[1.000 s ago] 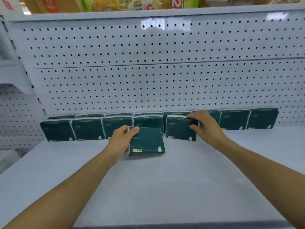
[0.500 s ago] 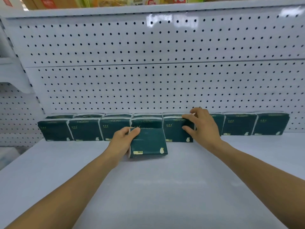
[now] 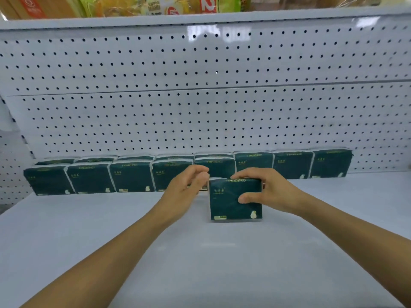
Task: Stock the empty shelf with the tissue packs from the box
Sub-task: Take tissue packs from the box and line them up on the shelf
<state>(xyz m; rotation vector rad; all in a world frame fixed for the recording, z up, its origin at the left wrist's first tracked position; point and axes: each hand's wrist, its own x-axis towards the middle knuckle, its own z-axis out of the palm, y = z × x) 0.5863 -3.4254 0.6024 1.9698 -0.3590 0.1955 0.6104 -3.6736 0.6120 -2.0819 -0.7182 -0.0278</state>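
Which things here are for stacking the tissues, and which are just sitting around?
For the job: tissue pack held in the right hand; left hand; packs already lined up; the white shelf.

Just around: pegboard back wall; colourful goods on the shelf above.

Glossy perforated panel (image 3: 200, 112) (painted metal)

Left hand (image 3: 185, 188) hides a row pack's (image 3: 172, 176) lower corner.

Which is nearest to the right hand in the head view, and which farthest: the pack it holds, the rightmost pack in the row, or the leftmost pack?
1. The held pack, gripped by the right hand.
2. The rightmost pack, at the back right.
3. The leftmost pack, at the far left.
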